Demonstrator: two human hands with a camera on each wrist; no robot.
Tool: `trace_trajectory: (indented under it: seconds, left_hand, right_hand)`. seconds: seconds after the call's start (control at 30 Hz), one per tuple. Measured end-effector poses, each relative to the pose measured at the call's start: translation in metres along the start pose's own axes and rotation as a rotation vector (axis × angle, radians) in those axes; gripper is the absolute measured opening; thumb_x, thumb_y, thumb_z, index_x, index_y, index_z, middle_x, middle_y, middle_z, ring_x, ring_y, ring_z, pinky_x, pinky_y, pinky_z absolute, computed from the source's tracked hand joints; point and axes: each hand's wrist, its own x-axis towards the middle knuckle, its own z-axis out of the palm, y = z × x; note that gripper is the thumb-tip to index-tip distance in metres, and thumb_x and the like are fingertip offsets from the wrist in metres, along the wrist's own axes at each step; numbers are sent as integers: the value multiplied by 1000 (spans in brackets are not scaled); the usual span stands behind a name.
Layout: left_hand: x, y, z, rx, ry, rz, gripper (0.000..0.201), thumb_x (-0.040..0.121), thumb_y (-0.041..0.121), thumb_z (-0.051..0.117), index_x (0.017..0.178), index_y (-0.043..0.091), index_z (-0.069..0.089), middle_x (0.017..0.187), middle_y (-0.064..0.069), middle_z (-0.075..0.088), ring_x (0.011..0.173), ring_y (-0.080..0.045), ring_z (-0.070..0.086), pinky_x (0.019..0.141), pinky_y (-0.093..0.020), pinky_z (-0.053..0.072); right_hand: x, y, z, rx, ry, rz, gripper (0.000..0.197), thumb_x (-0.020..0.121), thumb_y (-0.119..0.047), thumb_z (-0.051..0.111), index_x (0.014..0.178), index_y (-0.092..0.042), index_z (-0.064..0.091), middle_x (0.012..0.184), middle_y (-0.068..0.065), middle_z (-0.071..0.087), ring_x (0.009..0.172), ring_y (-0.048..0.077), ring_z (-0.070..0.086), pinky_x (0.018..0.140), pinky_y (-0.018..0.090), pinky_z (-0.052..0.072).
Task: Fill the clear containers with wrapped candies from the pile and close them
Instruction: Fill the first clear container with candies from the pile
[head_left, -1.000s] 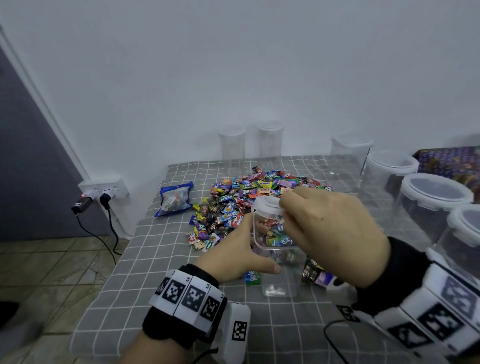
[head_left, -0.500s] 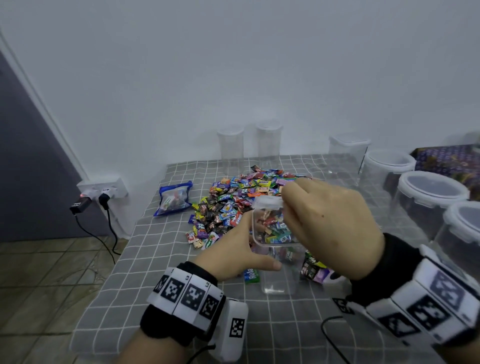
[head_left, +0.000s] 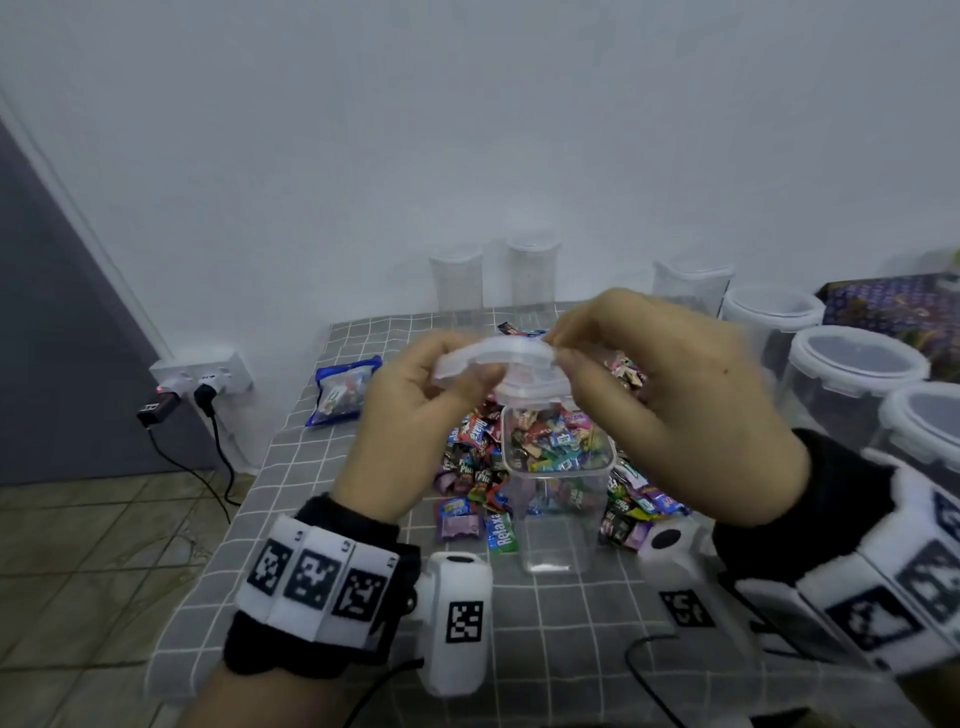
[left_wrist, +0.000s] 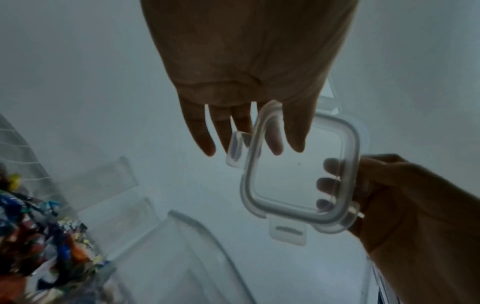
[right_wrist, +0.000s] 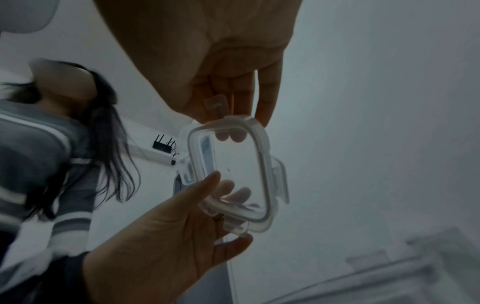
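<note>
Both my hands hold a clear square lid (head_left: 498, 353) with snap tabs in the air, just above an open clear container (head_left: 558, 493) standing on the grey checked tablecloth (head_left: 311, 519). My left hand (head_left: 457, 374) grips the lid's left edge, thumb underneath. My right hand (head_left: 561, 353) pinches its right edge. In the left wrist view the lid (left_wrist: 301, 174) faces the camera with fingers behind it. The lid (right_wrist: 231, 174) in the right wrist view shows the same two grips. The pile of wrapped candies (head_left: 467, 462) lies behind and around the container and shows through its walls.
Tall clear containers (head_left: 456, 280) (head_left: 532, 270) (head_left: 691, 286) stand along the back wall. Round lidded tubs (head_left: 857, 364) (head_left: 774, 312) line the right side beside a purple box (head_left: 893, 306). A blue candy bag (head_left: 345, 387) lies left of the pile. Plugs and cables (head_left: 202, 374) hang off the table's left edge.
The lid has come off the container and risen above it. My left hand let go of the container's side and moved up to take the lid's left edge.
</note>
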Motion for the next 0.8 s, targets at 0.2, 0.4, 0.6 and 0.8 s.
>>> trace_trajectory:
  seconds: [0.2,0.4,0.6,0.8]
  left_hand:
    - [-2,-9,-46,136,218,-84,13,84,22,61,71,22,60,72,-2,68,71,-16,62,71,-30,50]
    - [-7,-55,-94,376,154,-527,20,93,15,54,75,14,63,74,-7,64,71,-23,56,64,-28,41]
    - [-24,-126,-119,608,22,-880,16,85,17,68,91,3,68,78,-13,67,68,-23,61,66,-33,50]
    - [-23,-110,-105,758,59,-668,77,76,38,75,140,19,37,142,-10,43,124,-29,46,100,-48,42]
  right_hand:
    - [-6,22,4,24,-282,188,60,75,-60,43,118,-19,52,105,-14,50,101,3,47,81,21,34]
    - [-27,51,14,107,-643,329,98,66,-70,58,146,-26,22,147,-9,29,127,-5,22,101,10,17]
    - [-35,57,26,237,-759,461,101,72,-46,73,149,-27,10,153,-10,19,133,-1,21,107,15,19]
    - [-26,61,20,277,-745,534,98,65,-66,53,148,-27,18,150,-13,23,137,3,23,112,27,24]
